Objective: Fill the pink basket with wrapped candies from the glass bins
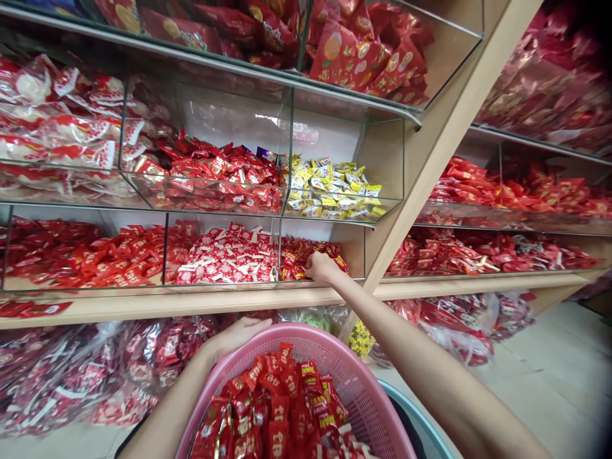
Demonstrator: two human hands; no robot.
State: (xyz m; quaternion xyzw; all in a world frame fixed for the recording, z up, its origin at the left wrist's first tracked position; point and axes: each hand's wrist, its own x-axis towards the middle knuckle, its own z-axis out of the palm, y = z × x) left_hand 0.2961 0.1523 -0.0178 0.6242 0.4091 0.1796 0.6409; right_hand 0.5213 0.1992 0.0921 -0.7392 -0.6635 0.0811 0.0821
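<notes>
My left hand (241, 335) grips the far left rim of a pink plastic basket (377, 405). Inside the basket lie many red wrapped candies (277, 389), along with several red-and-yellow wrapped ones (318, 401). My right hand (324, 268) reaches over the front of a clear compartment on the lower shelf, at the red-and-yellow candies (294, 255) there. Its fingers are curled down and closed; what lies between the fingertips is hidden.
Red-and-white candies (229, 258) fill the compartment to the left. Yellow-and-white candies (329, 185) lie one shelf up. A slanting wooden divider (430, 146) stands at right. A teal basket (415, 414) sits beneath the pink one. Bagged candies (162, 350) lie below the shelf.
</notes>
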